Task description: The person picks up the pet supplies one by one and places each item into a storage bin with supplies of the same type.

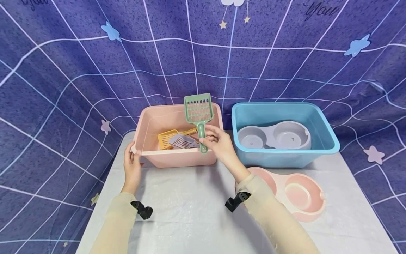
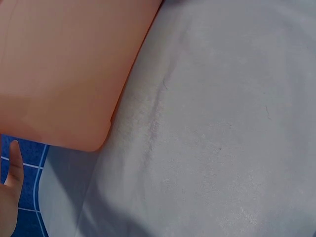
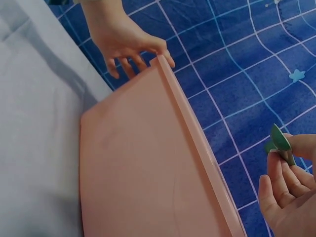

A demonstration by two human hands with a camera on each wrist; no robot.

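My right hand [image 1: 219,141] pinches a green slotted litter scoop [image 1: 198,109] by its handle, with the scoop's head up over the pink litter box [image 1: 180,158]. In the right wrist view, the handle end [image 3: 280,140] sits between thumb and fingers of that hand [image 3: 291,197]. My left hand [image 1: 131,165] holds the pink box's front left corner at the rim, as the right wrist view also shows [image 3: 123,44]. Inside the box lie a yellow scoop [image 1: 166,138] and a grey-lilac scoop [image 1: 183,141]. The left wrist view shows the box's outer wall [image 2: 64,74].
Right of the pink box stands a blue litter box [image 1: 272,157] with a grey double bowl [image 1: 269,132] in it. A pink double bowl [image 1: 299,194] lies in front, partly under my right forearm. A starry blue curtain [image 1: 209,60] hangs behind the white-covered table [image 1: 184,211].
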